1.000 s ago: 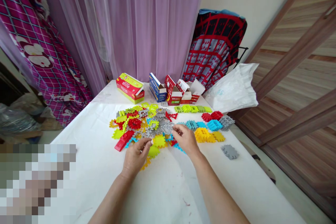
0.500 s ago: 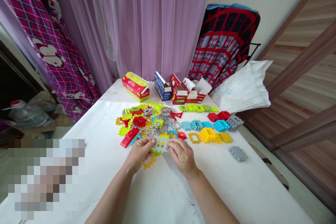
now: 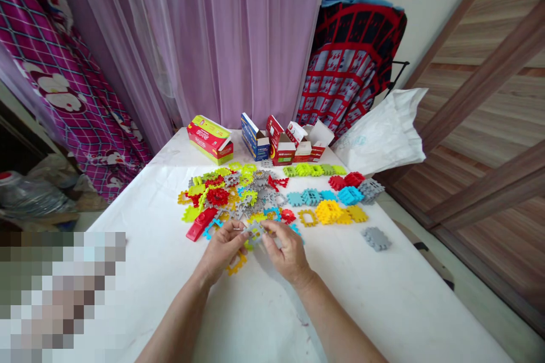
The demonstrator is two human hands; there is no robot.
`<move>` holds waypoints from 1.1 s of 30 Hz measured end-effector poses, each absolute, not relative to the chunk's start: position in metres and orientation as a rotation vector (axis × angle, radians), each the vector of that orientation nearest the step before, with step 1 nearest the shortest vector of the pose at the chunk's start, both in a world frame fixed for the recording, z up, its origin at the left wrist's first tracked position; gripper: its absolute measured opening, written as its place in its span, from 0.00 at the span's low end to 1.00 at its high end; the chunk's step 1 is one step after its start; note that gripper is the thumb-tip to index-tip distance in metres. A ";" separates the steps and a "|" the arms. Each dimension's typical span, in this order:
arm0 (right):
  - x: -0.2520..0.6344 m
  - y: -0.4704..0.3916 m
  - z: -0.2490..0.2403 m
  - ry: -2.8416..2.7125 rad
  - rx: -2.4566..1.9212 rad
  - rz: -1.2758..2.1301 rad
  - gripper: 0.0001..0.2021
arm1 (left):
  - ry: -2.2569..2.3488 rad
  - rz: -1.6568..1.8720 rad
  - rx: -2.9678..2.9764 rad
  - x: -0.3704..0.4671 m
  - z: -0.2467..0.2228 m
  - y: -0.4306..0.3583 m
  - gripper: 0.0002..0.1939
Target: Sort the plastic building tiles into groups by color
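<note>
Between my two hands is a grey toothed building tile (image 3: pixel 256 232) with window-like openings, tilted nearly flat above the white table (image 3: pixel 251 317). The thumb and fingers of my left hand (image 3: pixel 225 247) pinch its left edge. On the opposite edge, my right hand (image 3: pixel 287 249) grips it the same way. Just beyond lies a jumbled heap of toothed tiles (image 3: pixel 218 197) in red, grey, green, yellow and blue. A yellow tile frame (image 3: pixel 237 264) lies close to my left hand, partly covered. Left of the hands rests a red block-shaped piece (image 3: pixel 201 224).
Sorted stacks stand to the right: green tiles (image 3: pixel 315 169), blue tiles (image 3: pixel 351 195), yellow tiles (image 3: pixel 328 211) and a grey tile (image 3: pixel 376 238). Several cardboard boxes (image 3: pixel 210 143) line the back edge. A white bag (image 3: pixel 383 133) stands at the back right.
The grey tile has tipped flatter, and my right hand has closed in on its right edge. The whole scene sits slightly further left as the camera has turned.
</note>
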State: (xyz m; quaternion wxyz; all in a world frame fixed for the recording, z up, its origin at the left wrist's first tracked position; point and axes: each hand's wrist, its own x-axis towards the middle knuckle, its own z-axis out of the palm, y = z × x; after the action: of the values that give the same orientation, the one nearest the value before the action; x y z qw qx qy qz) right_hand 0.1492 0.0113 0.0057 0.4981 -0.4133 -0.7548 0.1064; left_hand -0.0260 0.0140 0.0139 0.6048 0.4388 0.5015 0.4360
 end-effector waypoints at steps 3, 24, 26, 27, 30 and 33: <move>0.144 0.008 0.007 -1.903 -1.054 0.120 0.17 | 1.225 1.098 0.974 -0.025 0.015 0.015 0.27; 0.155 0.014 0.004 -2.126 -1.248 0.046 0.23 | 1.311 0.948 1.276 -0.024 0.018 0.014 0.28; 0.155 0.012 0.006 -2.135 -1.258 0.049 0.24 | 1.313 0.960 1.281 -0.024 0.017 0.014 0.28; 0.154 0.011 0.007 -2.136 -1.259 0.048 0.25 | 1.319 0.967 1.277 -0.023 0.017 0.014 0.28; 0.153 0.009 0.012 -2.132 -1.258 0.038 0.27 | 1.322 0.986 1.272 -0.022 0.018 0.014 0.28; 0.152 0.007 0.016 -2.132 -1.280 0.013 0.26 | 1.286 0.999 1.277 -0.020 0.016 0.014 0.27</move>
State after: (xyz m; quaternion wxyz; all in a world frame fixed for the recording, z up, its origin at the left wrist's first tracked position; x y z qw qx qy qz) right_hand 0.1522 0.0074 0.0159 0.3217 -0.4875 -0.8117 0.0049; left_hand -0.0201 0.0142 0.0159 0.5109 0.5303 0.5344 0.4150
